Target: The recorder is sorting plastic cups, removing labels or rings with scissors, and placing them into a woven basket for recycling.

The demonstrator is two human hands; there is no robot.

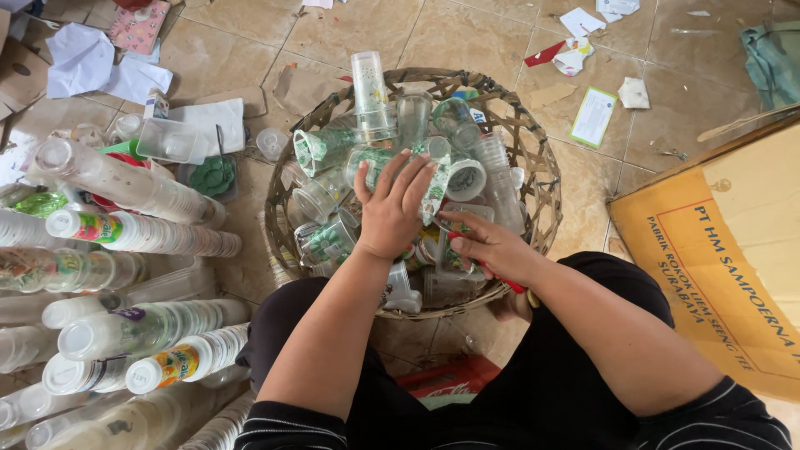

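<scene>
A round woven basket (542,179) on the tiled floor is heaped with clear plastic cups (414,117), some with green labels. My left hand (392,204) reaches into the middle of the heap, fingers spread over a green-labelled cup (367,162). My right hand (492,247) rests at the basket's near right side, closed on a thin red tool (510,286) whose end pokes out below the palm. I sit with my knees against the basket's near rim.
Long stacks of nested plastic cups (142,233) lie side by side on the floor at left. A brown cardboard box (733,250) stands at right. Paper scraps (596,117) and torn card litter the tiles behind the basket. A red crate (442,379) sits under my legs.
</scene>
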